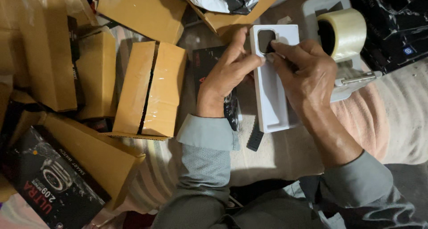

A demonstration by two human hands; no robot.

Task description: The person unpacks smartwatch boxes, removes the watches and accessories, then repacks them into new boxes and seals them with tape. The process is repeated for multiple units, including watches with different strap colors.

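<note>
Striped cloth (151,175) covers the surface under me, crowded along its left edge with brown cardboard boxes (149,88), at least six, and one black printed box (49,177) at the near left corner. At the middle lies one white plastic tray (272,104), long and narrow. My left hand (225,75) grips its left edge, thumb on top. My right hand (305,73) pinches its fingertips at the square cutout near the tray's far end. One tape dispenser (341,33) sits just beyond my right hand.
</note>
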